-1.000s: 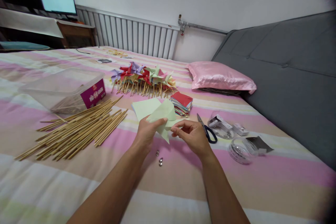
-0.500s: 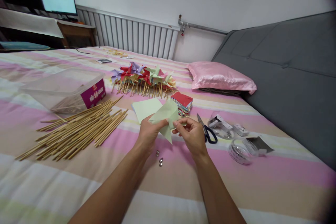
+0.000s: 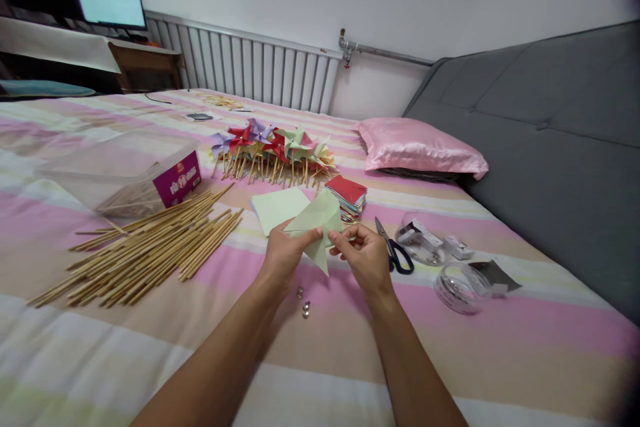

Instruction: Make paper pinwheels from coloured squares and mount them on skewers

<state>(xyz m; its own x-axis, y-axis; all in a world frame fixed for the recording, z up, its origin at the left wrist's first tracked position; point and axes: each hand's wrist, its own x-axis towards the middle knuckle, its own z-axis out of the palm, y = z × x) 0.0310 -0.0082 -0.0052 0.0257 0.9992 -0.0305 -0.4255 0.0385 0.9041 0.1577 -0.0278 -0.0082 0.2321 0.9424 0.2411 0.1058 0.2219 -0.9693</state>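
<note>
Because the left hand [image 3: 283,253] and right hand [image 3: 364,255] each pinch only an edge of the green paper [image 3: 316,221] above the bed [image 3: 320,347], a loose grip could let its folds spring open.

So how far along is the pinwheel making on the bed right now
Done: a heap of finished pinwheels on sticks lies across the bed. In hand: the left hand and right hand both pinch one light green paper, partly folded. Left: a loose bundle of bare sticks, a stack of coloured squares and another green sheet lie unused, so plenty appears to remain.
</note>
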